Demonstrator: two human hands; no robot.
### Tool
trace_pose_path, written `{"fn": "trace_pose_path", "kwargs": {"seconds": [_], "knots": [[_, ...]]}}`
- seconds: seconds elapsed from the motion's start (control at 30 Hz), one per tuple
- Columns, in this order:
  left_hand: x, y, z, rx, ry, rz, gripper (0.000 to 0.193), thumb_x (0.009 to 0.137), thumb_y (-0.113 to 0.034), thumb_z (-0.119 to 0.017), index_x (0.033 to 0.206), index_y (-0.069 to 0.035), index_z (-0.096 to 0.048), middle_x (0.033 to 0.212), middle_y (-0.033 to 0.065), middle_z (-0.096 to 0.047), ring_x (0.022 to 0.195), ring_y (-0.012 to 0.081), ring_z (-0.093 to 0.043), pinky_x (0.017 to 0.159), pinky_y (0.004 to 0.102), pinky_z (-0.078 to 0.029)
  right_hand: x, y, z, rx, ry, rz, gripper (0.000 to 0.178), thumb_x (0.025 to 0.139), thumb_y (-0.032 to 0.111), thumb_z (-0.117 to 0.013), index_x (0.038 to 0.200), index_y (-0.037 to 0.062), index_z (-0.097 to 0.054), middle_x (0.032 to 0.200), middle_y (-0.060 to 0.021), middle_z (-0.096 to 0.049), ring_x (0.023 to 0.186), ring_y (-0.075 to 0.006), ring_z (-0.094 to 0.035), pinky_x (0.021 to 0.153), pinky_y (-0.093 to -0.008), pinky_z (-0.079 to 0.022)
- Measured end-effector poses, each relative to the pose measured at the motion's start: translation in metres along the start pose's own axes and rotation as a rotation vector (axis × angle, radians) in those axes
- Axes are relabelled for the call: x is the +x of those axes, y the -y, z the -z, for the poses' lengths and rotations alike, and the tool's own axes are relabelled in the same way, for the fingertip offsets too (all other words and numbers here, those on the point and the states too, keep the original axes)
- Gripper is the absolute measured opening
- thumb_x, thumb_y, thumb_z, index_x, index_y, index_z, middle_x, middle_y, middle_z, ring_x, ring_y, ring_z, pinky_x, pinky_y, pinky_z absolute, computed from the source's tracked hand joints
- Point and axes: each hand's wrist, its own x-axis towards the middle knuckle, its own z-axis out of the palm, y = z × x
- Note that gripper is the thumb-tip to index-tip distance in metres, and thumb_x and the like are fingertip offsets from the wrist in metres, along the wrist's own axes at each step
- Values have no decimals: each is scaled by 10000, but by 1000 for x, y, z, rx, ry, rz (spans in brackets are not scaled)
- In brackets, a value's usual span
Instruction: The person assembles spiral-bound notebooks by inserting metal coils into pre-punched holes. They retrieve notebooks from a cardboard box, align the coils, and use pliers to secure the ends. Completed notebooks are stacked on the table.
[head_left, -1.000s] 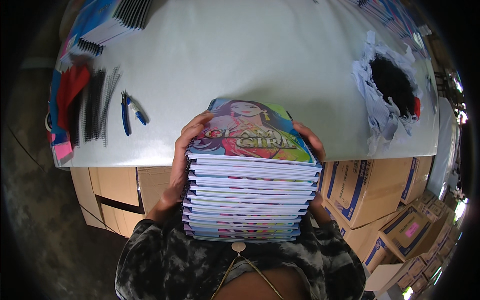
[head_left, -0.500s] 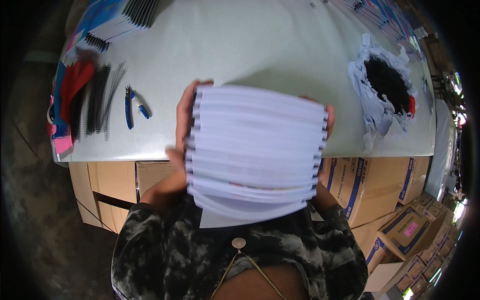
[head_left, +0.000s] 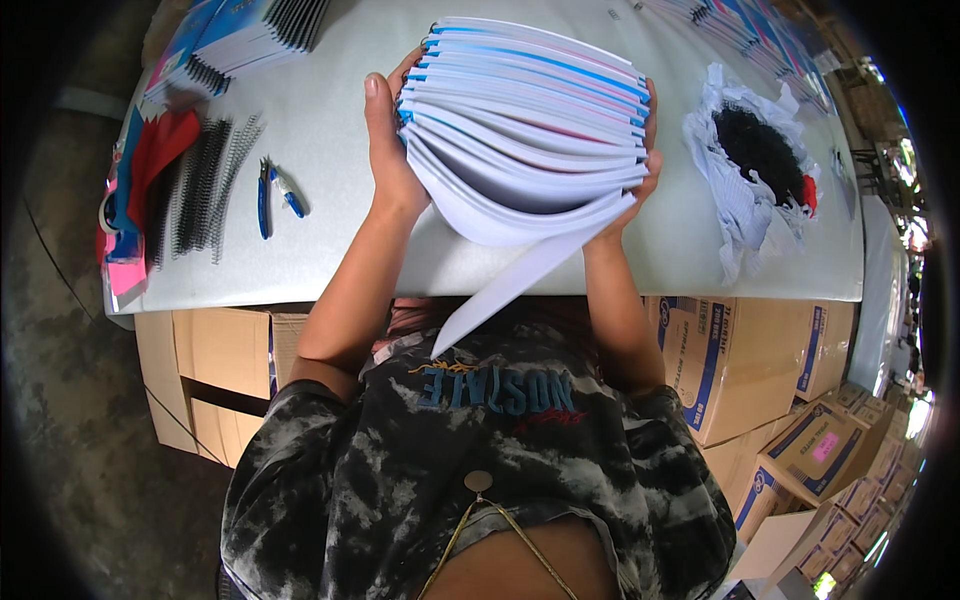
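Between my two hands I hold a thick stack of spiral notebooks (head_left: 530, 130) above the table, page edges facing me. My left hand (head_left: 388, 140) presses the left side, where the dark spiral bindings show, with its thumb pointing up. On the opposite side, my right hand (head_left: 645, 165) grips the stack; most of its fingers are hidden behind the notebooks. The lowest notebooks sag in the middle, and a loose white sheet or cover (head_left: 520, 285) hangs down from the underside toward my shirt.
Cutting pliers (head_left: 264, 198), a blue-and-white pen-like tool (head_left: 287, 192) and black spiral coils (head_left: 200, 190) lie on the table (head_left: 330, 250) at left. More notebooks (head_left: 250, 45) are stacked far left. Crumpled paper (head_left: 735, 235) holds black scraps (head_left: 760, 150) at right. Cardboard boxes (head_left: 750, 370) stand below.
The notebook stack has moved away from my body, out over the table, with both hands still around it. It has tilted, showing blue and pink page edges and the hanging sheet.
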Motion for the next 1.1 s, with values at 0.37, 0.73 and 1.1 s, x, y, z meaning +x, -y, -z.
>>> {"fn": "trace_pose_path", "kwargs": {"seconds": [0.37, 0.73, 1.1], "knots": [[4, 14, 8, -37, 38, -23, 740, 872, -636, -275, 1195, -3, -481, 1163, 146, -535, 1066, 227, -506, 948, 323, -383, -7, -13, 11, 93, 160, 84, 1342, 490, 819, -588, 1424, 75, 25, 1370, -155, -284, 1266, -275, -300, 1055, -426, -235], [5, 61, 98, -277, 241, 206, 919, 756, -737, -385, 1330, -21, -344, 1317, 133, -429, 1195, 257, -416, 1030, 370, -300, -11, -2, 7, -176, 138, 182, 1081, 694, 722, -499, 1403, -2, -122, 1418, -158, -235, 1298, -261, -265, 1064, -400, -214], [-15, 13, 37, 137, 225, 2, 917, 721, -719, -406, 1373, -91, -259, 1356, 85, -342, 1250, 223, -316, 1042, 365, -252, -31, -17, 25, -288, 7, 93, 1082, 711, 770, -419, 1393, -22, -142, 1449, -170, -165, 1322, -265, -227, 1072, -403, -193]]}}
